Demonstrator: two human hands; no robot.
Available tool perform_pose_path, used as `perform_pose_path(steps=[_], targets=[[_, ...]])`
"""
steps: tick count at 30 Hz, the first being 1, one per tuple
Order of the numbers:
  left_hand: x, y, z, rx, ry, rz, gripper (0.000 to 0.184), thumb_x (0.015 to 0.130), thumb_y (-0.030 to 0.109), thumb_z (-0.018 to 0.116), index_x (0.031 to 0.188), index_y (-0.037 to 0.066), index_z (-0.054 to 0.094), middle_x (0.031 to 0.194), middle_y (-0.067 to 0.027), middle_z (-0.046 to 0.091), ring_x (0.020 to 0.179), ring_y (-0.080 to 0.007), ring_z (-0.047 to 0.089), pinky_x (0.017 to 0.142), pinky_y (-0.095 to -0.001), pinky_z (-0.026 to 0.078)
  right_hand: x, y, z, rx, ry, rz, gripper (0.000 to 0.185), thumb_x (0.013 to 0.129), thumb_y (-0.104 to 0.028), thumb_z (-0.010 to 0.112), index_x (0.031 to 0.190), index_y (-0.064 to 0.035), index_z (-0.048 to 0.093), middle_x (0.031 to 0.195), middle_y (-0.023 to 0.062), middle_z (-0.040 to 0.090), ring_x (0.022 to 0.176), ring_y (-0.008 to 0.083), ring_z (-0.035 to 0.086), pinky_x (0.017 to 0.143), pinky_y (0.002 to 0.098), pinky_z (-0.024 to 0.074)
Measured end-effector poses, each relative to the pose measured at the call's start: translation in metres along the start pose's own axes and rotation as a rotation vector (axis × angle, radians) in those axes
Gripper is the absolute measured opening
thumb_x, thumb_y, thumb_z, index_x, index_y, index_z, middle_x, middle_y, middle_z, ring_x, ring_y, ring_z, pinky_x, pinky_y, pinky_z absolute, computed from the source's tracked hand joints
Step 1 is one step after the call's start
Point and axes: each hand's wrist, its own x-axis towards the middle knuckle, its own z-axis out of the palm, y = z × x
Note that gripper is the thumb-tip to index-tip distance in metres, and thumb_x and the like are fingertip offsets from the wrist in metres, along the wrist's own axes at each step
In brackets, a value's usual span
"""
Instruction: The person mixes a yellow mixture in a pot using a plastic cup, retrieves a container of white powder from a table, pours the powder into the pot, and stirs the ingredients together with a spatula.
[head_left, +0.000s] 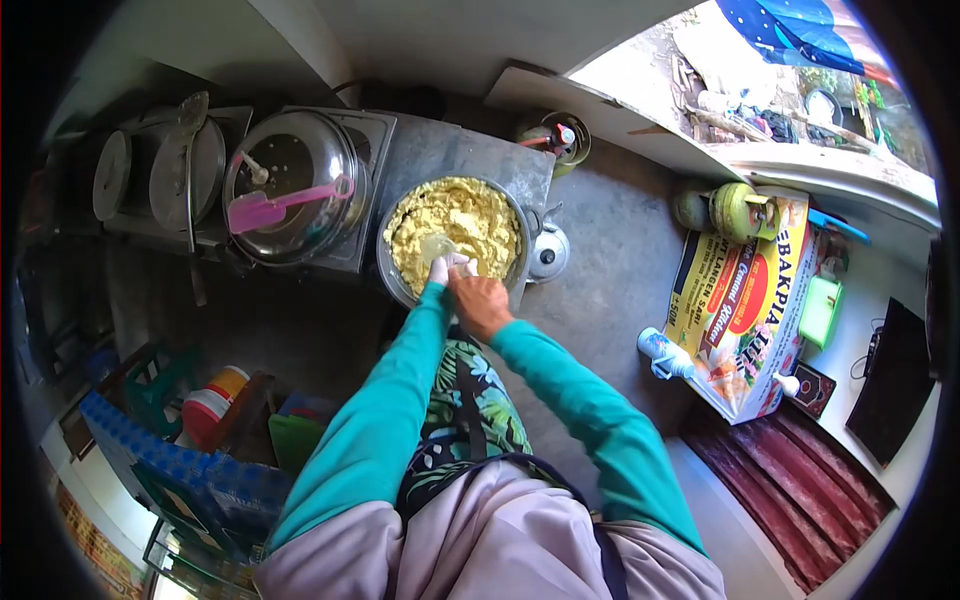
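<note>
A wide metal pan [384, 262] holds a crumbly yellow mash [455, 210]. Within it, the pale, flat head of a spatula [436, 246] presses into the mash near the front rim; its handle is mostly hidden by the hands. My left hand [445, 267], with something white like a glove or cloth over it, is closed on the tool over the mash. Just to the right, my right hand [482, 305] is wrapped round the same grip at the pan's front edge. The two hands touch each other.
Left of the pan, a pink spatula [285, 203] lies on a large domed lid [290, 140] on the stove. A metal kettle [548, 252] stands right beside the pan. Further right are a green gas cylinder [742, 212] and a printed carton [745, 310].
</note>
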Motion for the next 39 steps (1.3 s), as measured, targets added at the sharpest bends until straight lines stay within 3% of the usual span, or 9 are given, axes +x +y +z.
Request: perform_pose_path(steps=[9,17,20,22,27,30,32,35,39], targets=[[0.049,0.030,0.001,0.954,0.485,-0.201,0.016,0.064,0.018,0.055,0.061,0.003,0.054,0.058,-0.0108,0.056,0.050,-0.0244,0.052,0.053,-0.0356,0.044,-0.005,-0.003,0.029,0.782,-0.039,0.480,0.045,0.076,-0.021,0.050,0.121,-0.0197,0.047,0.085,0.0196,0.061,0.079,0.0344,0.059,0.069,0.0436,0.0448],[-0.101,0.012,0.055,-0.030,0.152,0.332,0.020,0.064,0.022,0.053,0.068,0.003,0.055,0.066,-0.0106,0.056,0.058,-0.0227,0.053,0.063,-0.0299,0.045,-0.012,-0.025,-0.032,0.086,0.075,-0.096,0.022,0.076,-0.013,0.050,0.097,-0.0103,0.051,0.066,0.0131,0.058,0.059,0.0291,0.059,0.049,0.0419,0.0433],[0.053,0.027,-0.067,0.141,0.081,0.305,0.019,0.063,0.021,0.053,0.066,0.002,0.055,0.065,-0.0109,0.056,0.059,-0.0235,0.053,0.064,-0.0292,0.044,0.030,-0.035,0.003,0.055,-0.097,0.066,0.028,0.075,-0.011,0.049,0.103,-0.0092,0.051,0.069,0.0166,0.058,0.065,0.0321,0.059,0.054,0.0439,0.0441],[0.004,0.049,-0.008,0.359,0.185,-0.079,0.019,0.062,0.020,0.053,0.062,0.001,0.055,0.063,-0.0119,0.056,0.058,-0.0240,0.053,0.061,-0.0293,0.044,0.025,-0.024,0.014,0.224,-0.087,0.166,0.035,0.074,-0.011,0.050,0.109,-0.0101,0.050,0.072,0.0187,0.059,0.067,0.0340,0.059,0.056,0.0447,0.0440],[0.010,0.055,-0.010,1.217,0.399,-0.252,0.023,0.061,0.023,0.059,0.059,0.000,0.057,0.064,-0.0143,0.060,0.053,-0.0236,0.053,0.053,-0.0301,0.043,0.006,-0.041,0.074,0.656,0.081,0.474,0.063,0.064,-0.017,0.059,0.124,-0.0158,0.042,0.077,0.0232,0.058,0.073,0.0400,0.057,0.064,0.0455,0.0441],[-0.013,0.038,-0.006,1.036,0.569,-0.044,0.021,0.061,0.023,0.058,0.060,0.002,0.056,0.062,-0.0116,0.059,0.051,-0.0228,0.053,0.051,-0.0302,0.043,-0.005,-0.035,0.052,0.573,-0.035,0.397,0.055,0.072,-0.014,0.048,0.126,-0.0193,0.041,0.082,0.0210,0.060,0.079,0.0377,0.058,0.066,0.0464,0.0443],[-0.026,0.014,-0.007,0.203,0.191,-0.186,0.019,0.063,0.023,0.057,0.065,0.004,0.056,0.063,-0.0086,0.058,0.052,-0.0216,0.053,0.054,-0.0295,0.044,-0.024,-0.027,0.000,0.236,0.009,0.181,0.032,0.076,-0.015,0.047,0.108,-0.0181,0.051,0.070,0.0147,0.060,0.064,0.0329,0.059,0.052,0.0426,0.0436],[-0.132,-0.009,0.050,0.056,0.169,0.260,0.026,0.067,0.028,0.054,0.073,0.003,0.055,0.066,-0.0084,0.057,0.060,-0.0207,0.053,0.060,-0.0288,0.044,-0.033,-0.036,-0.028,0.039,-0.069,0.000,0.021,0.078,-0.015,0.046,0.097,-0.0089,0.052,0.063,0.0112,0.059,0.060,0.0283,0.060,0.047,0.0401,0.0446],[-0.023,0.025,-0.020,0.036,0.089,-0.139,0.022,0.063,0.022,0.057,0.071,0.002,0.054,0.070,-0.0122,0.057,0.058,-0.0226,0.053,0.060,-0.0325,0.044,0.000,-0.043,0.025,0.138,-0.015,0.135,0.023,0.076,-0.013,0.047,0.097,-0.0044,0.050,0.068,0.0147,0.059,0.065,0.0315,0.060,0.054,0.0427,0.0461]])
